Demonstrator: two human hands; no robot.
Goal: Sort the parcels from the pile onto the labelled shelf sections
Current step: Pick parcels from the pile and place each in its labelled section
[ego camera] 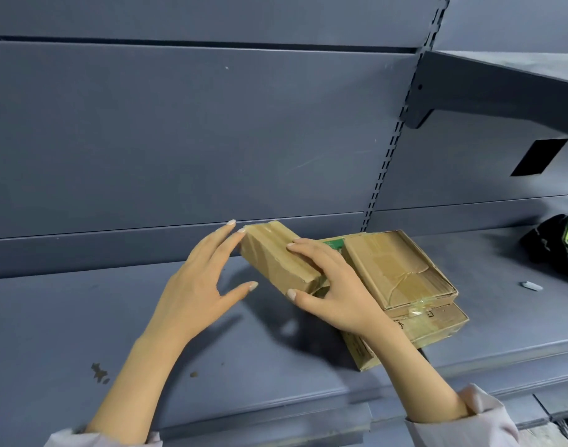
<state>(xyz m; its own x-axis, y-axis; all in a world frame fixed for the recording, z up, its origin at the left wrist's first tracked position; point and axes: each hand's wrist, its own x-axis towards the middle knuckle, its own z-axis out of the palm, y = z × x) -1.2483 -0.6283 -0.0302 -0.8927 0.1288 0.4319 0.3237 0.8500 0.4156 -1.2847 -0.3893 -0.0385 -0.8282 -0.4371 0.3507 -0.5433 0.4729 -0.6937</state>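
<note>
A small brown cardboard parcel (273,256) wrapped in tape is tilted above the grey shelf (82,317), near the middle of the view. My right hand (331,285) grips its near end with fingers over the top and thumb below. My left hand (195,282) is spread with straight fingers, the fingertips touching the parcel's far left end. To the right, a flat taped parcel (402,272) lies on top of a larger flat parcel (437,327) on the same shelf.
A dark bag with a bright green strip (556,243) lies on the shelf at far right, with a small grey piece (531,285) in front of it. A higher shelf (502,88) juts out at top right. A slotted upright (389,146) divides the back panels.
</note>
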